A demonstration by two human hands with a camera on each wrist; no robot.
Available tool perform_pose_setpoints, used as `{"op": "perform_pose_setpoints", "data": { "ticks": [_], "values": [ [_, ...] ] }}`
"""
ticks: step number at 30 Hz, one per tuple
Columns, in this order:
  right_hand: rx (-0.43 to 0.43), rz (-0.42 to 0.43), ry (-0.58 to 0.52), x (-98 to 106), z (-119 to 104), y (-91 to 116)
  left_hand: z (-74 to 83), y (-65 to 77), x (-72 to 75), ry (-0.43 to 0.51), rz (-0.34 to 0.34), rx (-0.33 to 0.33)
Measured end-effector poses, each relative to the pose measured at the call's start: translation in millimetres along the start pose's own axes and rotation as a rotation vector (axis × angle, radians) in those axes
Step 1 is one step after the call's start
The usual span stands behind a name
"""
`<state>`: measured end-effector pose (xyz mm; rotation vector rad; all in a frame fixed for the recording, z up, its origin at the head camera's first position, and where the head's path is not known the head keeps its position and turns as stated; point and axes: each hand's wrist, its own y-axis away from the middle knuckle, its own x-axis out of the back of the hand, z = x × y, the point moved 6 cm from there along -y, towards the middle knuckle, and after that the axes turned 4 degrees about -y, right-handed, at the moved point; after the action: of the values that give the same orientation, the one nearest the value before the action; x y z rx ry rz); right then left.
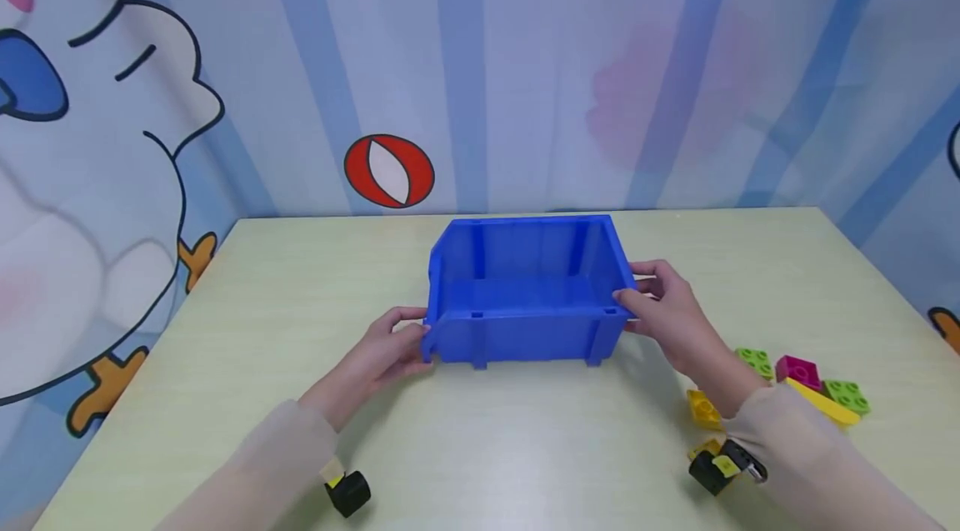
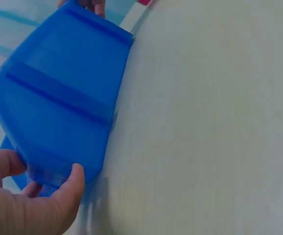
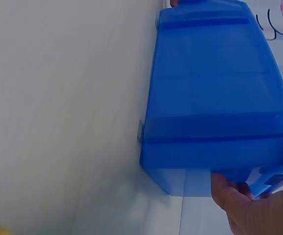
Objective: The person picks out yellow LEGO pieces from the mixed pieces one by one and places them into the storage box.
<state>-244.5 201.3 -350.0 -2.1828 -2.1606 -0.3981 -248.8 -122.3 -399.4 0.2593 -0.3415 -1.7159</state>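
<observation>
A blue plastic storage bin (image 1: 540,337), with nothing visible inside, is at the middle of the table toward the back. Its left end is in the grip of my left hand (image 1: 382,352), thumb and fingers on the edge. At the opposite end my right hand (image 1: 667,314) holds the side wall, with the thumb over the rim. The left wrist view has the bin's outer wall (image 2: 58,93) beside the fingers and thumb of the left hand (image 2: 34,210). In the right wrist view, the right hand (image 3: 249,210) grips the bin's end. Whether its base touches the table cannot be made out.
Near the right forearm lie toy building blocks: a magenta block (image 1: 797,369), green blocks (image 1: 846,396) and yellow pieces (image 1: 703,408). The pale wooden table (image 1: 525,448) meets a patterned blue curtain (image 1: 517,81) at the back. Black devices (image 1: 348,493) sit at both wrists.
</observation>
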Motion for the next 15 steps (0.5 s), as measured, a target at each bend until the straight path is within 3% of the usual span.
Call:
{"op": "perform_pose_setpoints", "data": {
  "ticks": [15],
  "values": [
    [-0.042, -0.029, 0.015, -6, 11, 51, -19.2, 45.7, 3.5, -0.049, -0.005, 0.056]
  ]
}}
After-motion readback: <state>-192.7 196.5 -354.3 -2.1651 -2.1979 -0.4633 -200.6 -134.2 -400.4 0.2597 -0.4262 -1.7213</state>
